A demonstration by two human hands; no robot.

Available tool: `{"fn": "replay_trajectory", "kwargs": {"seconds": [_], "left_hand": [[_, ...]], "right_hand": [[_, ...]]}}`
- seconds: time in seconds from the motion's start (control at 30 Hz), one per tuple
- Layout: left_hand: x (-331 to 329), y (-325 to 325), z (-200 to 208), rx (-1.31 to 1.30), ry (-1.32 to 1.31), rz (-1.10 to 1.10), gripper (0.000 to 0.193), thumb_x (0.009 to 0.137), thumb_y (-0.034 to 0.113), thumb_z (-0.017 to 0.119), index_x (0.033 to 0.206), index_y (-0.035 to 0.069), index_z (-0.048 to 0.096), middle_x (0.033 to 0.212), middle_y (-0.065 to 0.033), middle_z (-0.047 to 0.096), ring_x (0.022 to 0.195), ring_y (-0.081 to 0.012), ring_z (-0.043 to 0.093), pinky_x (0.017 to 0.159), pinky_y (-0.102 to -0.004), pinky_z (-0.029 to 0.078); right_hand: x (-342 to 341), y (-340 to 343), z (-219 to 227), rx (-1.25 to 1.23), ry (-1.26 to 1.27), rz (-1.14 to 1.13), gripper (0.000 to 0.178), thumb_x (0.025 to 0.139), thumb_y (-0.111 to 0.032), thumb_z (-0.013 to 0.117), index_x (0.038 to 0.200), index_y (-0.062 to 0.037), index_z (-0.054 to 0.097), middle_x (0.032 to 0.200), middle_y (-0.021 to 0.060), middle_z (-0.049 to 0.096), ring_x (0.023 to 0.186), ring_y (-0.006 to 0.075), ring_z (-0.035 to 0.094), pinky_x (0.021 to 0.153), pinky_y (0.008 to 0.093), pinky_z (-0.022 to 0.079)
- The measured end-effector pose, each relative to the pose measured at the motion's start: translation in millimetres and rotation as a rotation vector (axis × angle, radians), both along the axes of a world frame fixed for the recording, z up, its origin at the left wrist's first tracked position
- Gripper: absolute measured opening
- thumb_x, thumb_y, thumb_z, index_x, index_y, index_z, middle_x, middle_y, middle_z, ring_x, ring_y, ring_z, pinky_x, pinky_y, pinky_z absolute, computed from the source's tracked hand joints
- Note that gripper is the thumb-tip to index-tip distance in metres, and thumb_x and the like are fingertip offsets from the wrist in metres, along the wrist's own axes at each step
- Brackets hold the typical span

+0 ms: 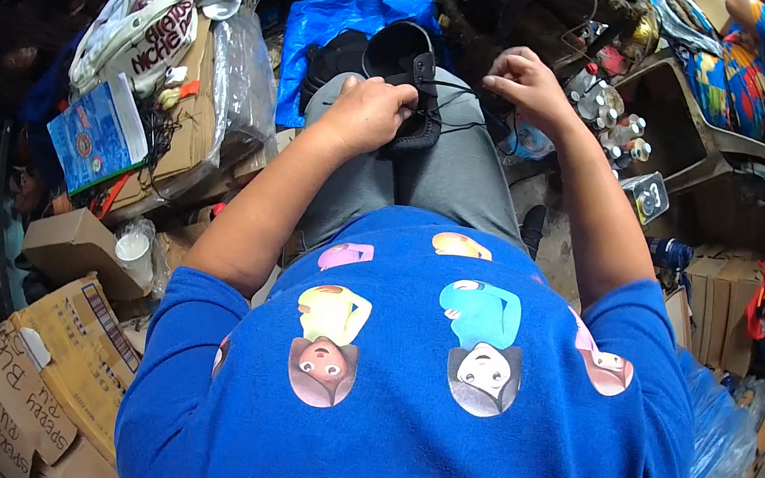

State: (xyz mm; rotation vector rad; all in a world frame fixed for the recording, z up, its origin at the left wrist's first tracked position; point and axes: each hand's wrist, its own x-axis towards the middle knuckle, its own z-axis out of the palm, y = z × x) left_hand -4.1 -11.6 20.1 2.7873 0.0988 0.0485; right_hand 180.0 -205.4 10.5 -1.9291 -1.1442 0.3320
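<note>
A black lace-up shoe (424, 71) rests on my lap, over the grey trousers. Closed around its left side is my left hand (370, 115), its thumb and fingers pressed on the shoe near the laces. My right hand (526, 88) is raised to the right of the shoe, with thumb and fingers drawn together. From the shoe a thin black shoelace (462, 87) stretches across to these fingers, and it appears pinched there; the tip in the fingers is hidden. More dark lace loops over my right thigh.
Beyond my knees lies a blue plastic sheet (311, 19). Several small bottles (614, 125) stand beside my right forearm, near a grey plastic chair (738, 147). Left are stacked cardboard, a blue book (99, 136), a white cloth bag (154, 21) and a white cup (134, 250).
</note>
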Motion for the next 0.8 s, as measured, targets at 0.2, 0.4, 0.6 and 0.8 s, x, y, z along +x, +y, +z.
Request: {"fn": "replay_trajectory", "kwargs": {"seconds": [0.2,0.4,0.6,0.8], "left_hand": [[2,1,-5,0.013,0.0,-0.013,0.014,0.084,0.02,0.054,0.093,0.013,0.063,0.084,-0.0124,0.066,0.088,-0.0309,0.061,0.077,-0.0469,0.038],[-7,5,-16,0.024,-0.133,-0.09,0.009,0.081,0.015,0.053,0.086,0.017,0.059,0.078,-0.0061,0.063,0.085,-0.0259,0.06,0.078,-0.0454,0.037],[-35,17,-9,0.102,-0.156,-0.126,0.011,0.079,0.011,0.051,0.085,0.016,0.058,0.078,-0.0028,0.061,0.087,-0.0233,0.057,0.079,-0.0432,0.036],[-121,94,-12,-0.275,-0.26,0.344,0.01,0.078,0.004,0.059,0.084,0.01,0.064,0.074,-0.0077,0.062,0.071,-0.0203,0.059,0.069,-0.0327,0.043]], "right_hand": [[-18,17,25,-0.088,-0.322,-0.067,0.018,0.08,-0.025,0.062,0.092,-0.0121,0.067,0.099,0.008,0.06,0.095,0.0274,0.059,0.085,0.0372,0.045],[-50,39,21,-0.469,-0.793,0.45,0.004,0.078,-0.015,0.058,0.081,-0.013,0.057,0.072,0.0025,0.058,0.079,0.0225,0.059,0.076,0.037,0.039],[-38,22,2,-0.194,-0.676,0.443,0.004,0.077,-0.012,0.058,0.081,-0.0133,0.057,0.071,0.0056,0.059,0.077,0.0246,0.06,0.079,0.0387,0.041],[33,-70,-31,-0.295,0.16,-0.094,0.012,0.084,-0.018,0.063,0.091,-0.0078,0.064,0.076,0.0056,0.067,0.07,0.0134,0.061,0.063,0.0301,0.048]]}}
